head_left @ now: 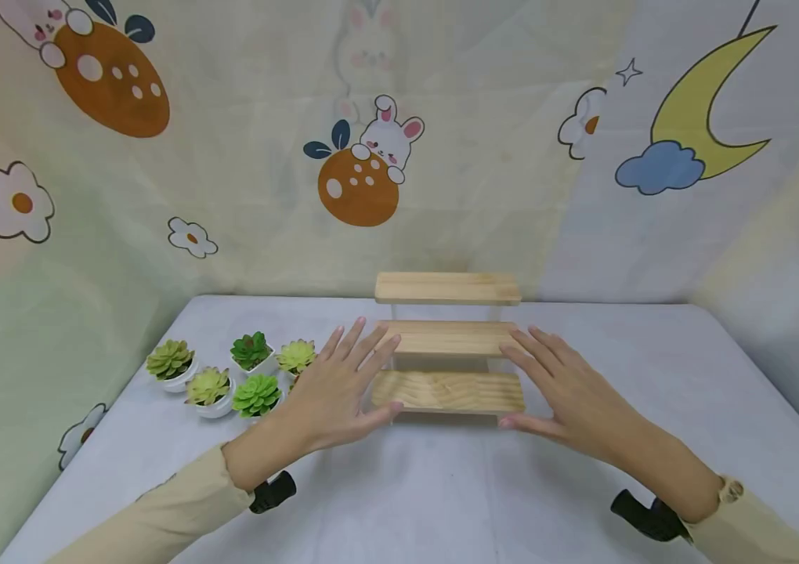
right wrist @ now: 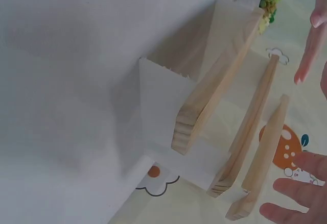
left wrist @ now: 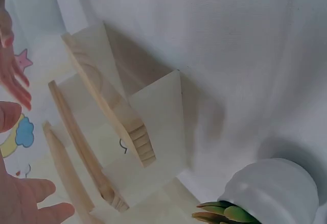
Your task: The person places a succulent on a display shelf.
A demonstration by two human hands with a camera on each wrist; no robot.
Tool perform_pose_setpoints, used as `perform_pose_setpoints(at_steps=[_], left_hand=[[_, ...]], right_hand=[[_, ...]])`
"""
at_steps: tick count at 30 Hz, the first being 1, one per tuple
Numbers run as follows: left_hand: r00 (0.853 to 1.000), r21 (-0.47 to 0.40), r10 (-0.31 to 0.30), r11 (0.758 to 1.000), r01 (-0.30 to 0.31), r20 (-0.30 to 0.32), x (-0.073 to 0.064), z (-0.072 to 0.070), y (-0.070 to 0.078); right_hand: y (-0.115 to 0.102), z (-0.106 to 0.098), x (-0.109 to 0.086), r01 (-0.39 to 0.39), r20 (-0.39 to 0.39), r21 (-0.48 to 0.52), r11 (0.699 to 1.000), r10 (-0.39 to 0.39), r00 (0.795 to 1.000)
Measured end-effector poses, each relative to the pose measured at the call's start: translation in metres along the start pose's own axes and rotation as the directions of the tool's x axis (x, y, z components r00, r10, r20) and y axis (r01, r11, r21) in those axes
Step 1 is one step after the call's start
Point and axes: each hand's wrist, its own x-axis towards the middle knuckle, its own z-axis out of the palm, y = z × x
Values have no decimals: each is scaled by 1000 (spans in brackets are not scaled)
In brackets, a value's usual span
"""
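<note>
- In the foreground, above the white table cover (head_left: 428, 501), your left hand (head_left: 345, 394) and right hand (head_left: 567, 394) flank the wooden stand (head_left: 452, 339). Fingers are extended and spread; neither hand grips anything. Contact with the stand cannot be confirmed.
- Hold both palms level, one per side, so that any touch lands evenly. Use light pressure; a one-sided push may skew the stand.
- Control the left forearm: a wide sweep may tip a nearby plant.
- Beside your left hand, five succulents (head_left: 256, 395) stand in white pots (head_left: 219, 406). Leaves form fleshy rosettes, yellow-green to deep green. The pot (left wrist: 276, 193) in the left wrist view is rounded and pale.
- At table centre, the stand's lowest board (head_left: 449, 392) shows wavy grain; its end face is banded.
- Behind it, the top board (head_left: 449, 288) is a pale, narrow rectangle, set highest.
- Flat white side panels (left wrist: 164, 122) carry the boards; treat their material as unconfirmed.
- At the rear, the backdrop (head_left: 484, 172) carries printed rabbits, flowers and a moon.
</note>
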Motion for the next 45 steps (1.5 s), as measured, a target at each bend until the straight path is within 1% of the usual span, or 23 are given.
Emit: perform_pose_setpoints(at_steps=[7, 11, 14, 16, 19, 21, 24, 27, 31, 34, 37, 40, 45], left_hand=[[999, -17, 10, 1000, -11, -47, -6, 2, -2], [997, -10, 18, 1000, -19, -72, -11, 5, -3], [993, -21, 22, 999, -24, -118, -13, 5, -4], [987, -35, 23, 999, -29, -160, -15, 4, -6], [975, -62, 20, 997, -35, -219, -19, 3, -8], [969, -77, 8, 997, -28, -249, -23, 4, -10], [960, -99, -30, 995, 2, -279, -29, 5, -12], [956, -129, -86, 990, 51, -279, -37, 5, -15], [947, -160, -142, 982, 99, -287, -48, 5, -20], [936, -170, -177, 977, 129, -303, -56, 7, -24], [924, -177, -219, 969, 170, -313, -65, 9, -27], [908, -184, -268, 958, 218, -322, -72, 11, -29], [878, -217, -351, 932, 292, -325, -84, 14, -31]], right_hand=[[-2, 3, -5, -40, -49, 66, 997, 43, 998], [-2, 7, -9, -22, -122, 82, 996, 32, 992], [0, 12, -12, -14, -161, 97, 995, 29, 987], [2, 16, -13, -36, -159, 110, 993, 53, 986], [4, 21, -16, -91, -127, 136, 987, 108, 986], [6, 24, -17, -125, -101, 149, 981, 141, 985], [9, 29, -19, -168, -58, 184, 969, 181, 982], [11, 34, -20, -198, -20, 224, 954, 208, 978], [13, 41, -20, -217, 8, 279, 935, 224, 975], [15, 45, -20, -229, 33, 323, 918, 231, 972], [17, 49, -21, -243, 63, 353, 904, 236, 970], [19, 53, -22, -245, 72, 364, 899, 236, 969], [20, 57, -22, -266, 73, 370, 890, 258, 963]])
